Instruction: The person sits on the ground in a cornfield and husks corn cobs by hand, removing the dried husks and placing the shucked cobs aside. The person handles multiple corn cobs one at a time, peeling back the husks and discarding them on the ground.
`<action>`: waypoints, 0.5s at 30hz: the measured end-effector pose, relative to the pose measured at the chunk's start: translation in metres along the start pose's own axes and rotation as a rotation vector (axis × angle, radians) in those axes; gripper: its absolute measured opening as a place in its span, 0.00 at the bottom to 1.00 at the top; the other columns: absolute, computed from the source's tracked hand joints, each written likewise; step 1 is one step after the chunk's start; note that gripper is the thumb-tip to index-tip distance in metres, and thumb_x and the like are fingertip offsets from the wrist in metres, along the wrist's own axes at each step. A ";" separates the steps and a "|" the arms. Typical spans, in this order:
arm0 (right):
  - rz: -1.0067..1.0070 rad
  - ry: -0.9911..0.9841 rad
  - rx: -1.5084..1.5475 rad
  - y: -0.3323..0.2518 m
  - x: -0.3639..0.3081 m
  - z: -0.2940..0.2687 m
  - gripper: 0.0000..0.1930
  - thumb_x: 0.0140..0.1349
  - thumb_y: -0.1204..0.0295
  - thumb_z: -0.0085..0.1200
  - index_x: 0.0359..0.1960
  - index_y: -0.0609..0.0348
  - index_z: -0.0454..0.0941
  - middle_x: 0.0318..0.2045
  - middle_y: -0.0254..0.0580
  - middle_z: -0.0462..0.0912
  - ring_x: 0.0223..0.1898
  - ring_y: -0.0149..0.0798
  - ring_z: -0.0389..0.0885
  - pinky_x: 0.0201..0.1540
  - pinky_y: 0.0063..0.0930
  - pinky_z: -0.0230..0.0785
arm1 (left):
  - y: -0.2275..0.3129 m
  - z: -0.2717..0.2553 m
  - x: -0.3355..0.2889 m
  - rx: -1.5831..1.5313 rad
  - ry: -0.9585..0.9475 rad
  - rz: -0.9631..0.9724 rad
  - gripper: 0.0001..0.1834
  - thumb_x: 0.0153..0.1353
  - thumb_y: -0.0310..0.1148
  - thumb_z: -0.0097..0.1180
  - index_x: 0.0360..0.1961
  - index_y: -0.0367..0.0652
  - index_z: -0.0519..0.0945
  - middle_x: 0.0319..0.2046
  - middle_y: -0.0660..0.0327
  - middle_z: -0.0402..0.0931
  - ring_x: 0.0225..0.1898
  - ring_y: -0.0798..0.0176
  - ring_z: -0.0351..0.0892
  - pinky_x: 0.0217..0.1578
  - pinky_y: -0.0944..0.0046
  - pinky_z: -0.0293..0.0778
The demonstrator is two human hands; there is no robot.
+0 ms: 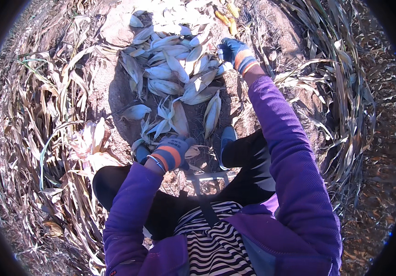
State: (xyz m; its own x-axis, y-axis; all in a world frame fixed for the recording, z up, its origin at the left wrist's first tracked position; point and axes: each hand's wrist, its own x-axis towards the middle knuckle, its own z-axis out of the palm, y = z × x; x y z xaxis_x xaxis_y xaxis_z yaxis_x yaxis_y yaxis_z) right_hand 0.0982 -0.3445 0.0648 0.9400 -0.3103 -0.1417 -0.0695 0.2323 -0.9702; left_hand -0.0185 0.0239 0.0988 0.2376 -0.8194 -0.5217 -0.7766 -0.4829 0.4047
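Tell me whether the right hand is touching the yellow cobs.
Cannot tell: in the head view, the gloved right hand sits just below the lowest yellow cob, with neither contact nor gap plainly visible.

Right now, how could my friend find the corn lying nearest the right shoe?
Start at the big corn pile beyond the person's feet. Follow its right side down toward the blue right shoe. The ear lies just left of that shoe's toe, wrapped in pale husk, and closer to the shoe than any other ear.
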 end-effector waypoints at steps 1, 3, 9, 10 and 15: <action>0.084 0.035 -0.006 0.030 -0.005 -0.007 0.11 0.58 0.67 0.53 0.40 0.58 0.73 0.30 0.43 0.80 0.25 0.39 0.79 0.25 0.31 0.74 | 0.000 -0.002 -0.001 0.012 0.017 0.013 0.42 0.35 0.42 0.70 0.55 0.48 0.66 0.53 0.53 0.65 0.53 0.46 0.67 0.51 0.50 0.64; 0.411 0.300 0.169 0.085 -0.030 0.013 0.09 0.58 0.66 0.54 0.36 0.57 0.74 0.26 0.43 0.80 0.20 0.39 0.77 0.21 0.33 0.73 | -0.005 -0.001 -0.005 0.026 0.058 0.005 0.41 0.35 0.42 0.70 0.54 0.49 0.67 0.54 0.55 0.65 0.53 0.47 0.67 0.51 0.50 0.65; 0.645 0.212 -0.404 0.219 -0.067 -0.003 0.10 0.55 0.65 0.57 0.33 0.57 0.76 0.21 0.42 0.77 0.15 0.38 0.74 0.18 0.35 0.70 | -0.003 -0.004 -0.005 -0.089 -0.124 -0.013 0.34 0.44 0.44 0.66 0.52 0.46 0.68 0.45 0.49 0.71 0.44 0.44 0.73 0.43 0.52 0.70; 0.586 0.153 -0.481 0.234 -0.066 -0.003 0.10 0.55 0.65 0.57 0.33 0.57 0.77 0.21 0.42 0.78 0.15 0.38 0.73 0.18 0.35 0.70 | 0.000 -0.008 -0.006 -0.176 -0.156 -0.024 0.33 0.46 0.45 0.64 0.52 0.45 0.68 0.43 0.48 0.73 0.42 0.44 0.74 0.42 0.52 0.70; 0.314 0.087 -0.785 0.304 -0.043 0.006 0.15 0.59 0.54 0.46 0.34 0.50 0.77 0.29 0.40 0.80 0.35 0.38 0.78 0.51 0.36 0.65 | 0.005 -0.010 -0.004 -0.165 -0.058 -0.040 0.30 0.52 0.47 0.58 0.52 0.44 0.67 0.38 0.47 0.76 0.40 0.45 0.76 0.40 0.51 0.70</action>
State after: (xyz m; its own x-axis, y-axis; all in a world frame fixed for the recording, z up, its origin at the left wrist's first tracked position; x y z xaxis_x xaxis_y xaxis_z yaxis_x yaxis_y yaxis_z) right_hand 0.0385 -0.2548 -0.2226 0.8113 -0.4158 -0.4110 -0.5650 -0.3770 -0.7339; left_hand -0.0170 0.0221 0.1109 0.2283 -0.7814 -0.5807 -0.6597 -0.5628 0.4981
